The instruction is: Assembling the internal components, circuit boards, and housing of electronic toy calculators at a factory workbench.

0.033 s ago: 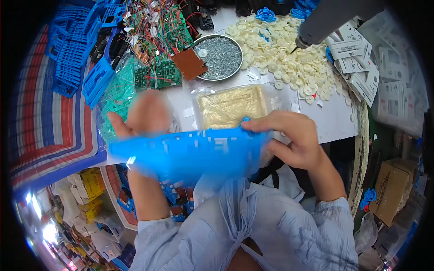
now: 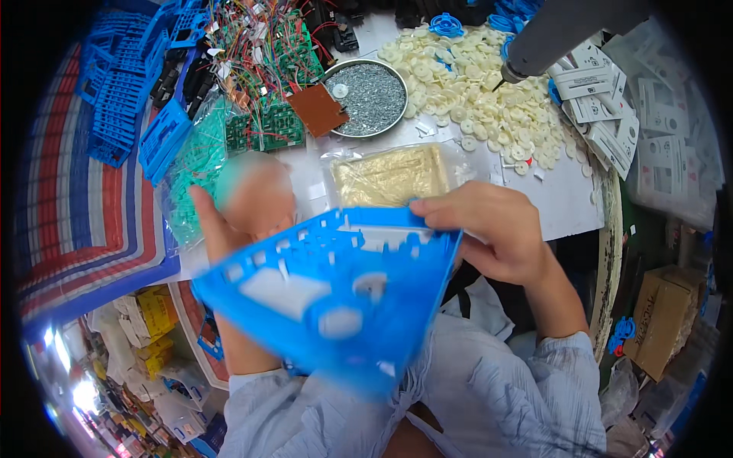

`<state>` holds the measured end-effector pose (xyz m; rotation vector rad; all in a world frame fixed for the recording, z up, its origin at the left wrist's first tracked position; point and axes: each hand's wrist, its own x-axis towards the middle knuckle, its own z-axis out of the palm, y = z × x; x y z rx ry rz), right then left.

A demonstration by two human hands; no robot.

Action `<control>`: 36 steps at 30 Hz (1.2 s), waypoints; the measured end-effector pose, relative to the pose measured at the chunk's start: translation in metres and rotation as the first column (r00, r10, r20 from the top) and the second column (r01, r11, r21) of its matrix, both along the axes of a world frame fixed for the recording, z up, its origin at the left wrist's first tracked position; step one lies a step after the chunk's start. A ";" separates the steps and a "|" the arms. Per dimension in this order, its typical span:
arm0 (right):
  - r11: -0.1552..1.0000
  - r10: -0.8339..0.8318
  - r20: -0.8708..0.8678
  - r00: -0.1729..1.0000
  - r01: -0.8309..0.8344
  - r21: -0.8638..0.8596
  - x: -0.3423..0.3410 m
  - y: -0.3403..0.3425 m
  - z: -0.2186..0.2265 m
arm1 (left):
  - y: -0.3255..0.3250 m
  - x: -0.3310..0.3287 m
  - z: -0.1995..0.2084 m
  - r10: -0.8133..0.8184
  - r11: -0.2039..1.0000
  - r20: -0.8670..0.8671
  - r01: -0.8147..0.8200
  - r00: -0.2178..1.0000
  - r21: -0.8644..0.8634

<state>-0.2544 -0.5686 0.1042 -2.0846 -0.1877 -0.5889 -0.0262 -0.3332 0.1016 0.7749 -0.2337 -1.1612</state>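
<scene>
A blue plastic frame (image 2: 336, 290) with several cut-outs is held in front of my chest, its face tilted up toward the camera and blurred by motion. My right hand (image 2: 496, 229) pinches its upper right edge with thumb and fingers. My left hand (image 2: 244, 206) is blurred and sits behind the frame's upper left edge, gripping it there. A clear bag of yellowish pieces (image 2: 389, 174) lies on the white table just beyond both hands.
Farther back are a metal bowl of screws (image 2: 366, 95), a pile of white round discs (image 2: 473, 84), green circuit boards with wires (image 2: 267, 122) and a brown board (image 2: 317, 108). Blue frames (image 2: 122, 99) are stacked left. A hanging power screwdriver (image 2: 550, 30) and white cartons (image 2: 603, 107) stand right.
The blue frame has swung from nearly edge-on and level to tilted up, showing its broad face. Both hands stayed on its upper edge.
</scene>
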 end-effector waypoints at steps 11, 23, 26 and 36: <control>0.506 0.168 -0.308 0.937 0.186 0.842 -0.014 0.035 -0.021 | -0.013 -0.071 -0.013 -0.044 0.955 0.553 -0.127 0.832 0.268; 0.935 -0.350 -0.518 0.780 0.256 -0.246 -0.010 0.012 -0.044 | -0.025 -0.076 -0.048 -0.531 0.747 0.843 -0.423 0.087 0.514; 0.929 -0.349 -0.483 0.803 0.229 -0.292 0.000 0.009 -0.048 | -0.028 -0.068 -0.050 -0.568 0.728 0.822 -0.437 0.046 0.528; 0.898 -0.351 -0.503 0.790 0.131 -0.420 0.006 0.006 -0.043 | -0.024 -0.067 -0.047 -0.524 0.775 0.835 -0.502 -0.168 0.384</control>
